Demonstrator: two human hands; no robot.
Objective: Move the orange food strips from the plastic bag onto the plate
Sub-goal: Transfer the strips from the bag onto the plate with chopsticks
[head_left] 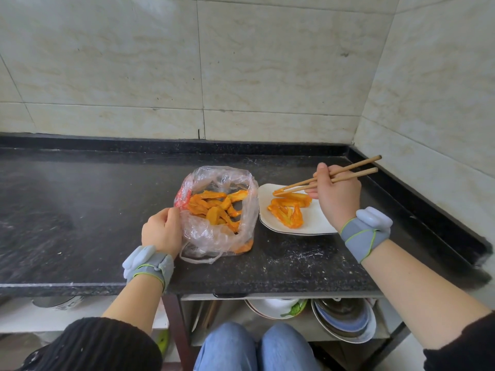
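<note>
A clear plastic bag (230,242) stands open on the dark counter, with several orange food strips (217,208) inside. My left hand (162,231) pinches the bag's left rim. To the right lies a white plate (310,223) bearing several orange strips (288,214). My right hand (336,195) holds wooden chopsticks (345,174) over the plate. Their tips pinch one strip (278,191) just above the pile at the plate's far side.
The black stone counter (93,210) runs left, with a raised lip at the back and right by the tiled walls (241,62). Below the counter's front edge, a shelf holds stacked bowls and plates (345,319).
</note>
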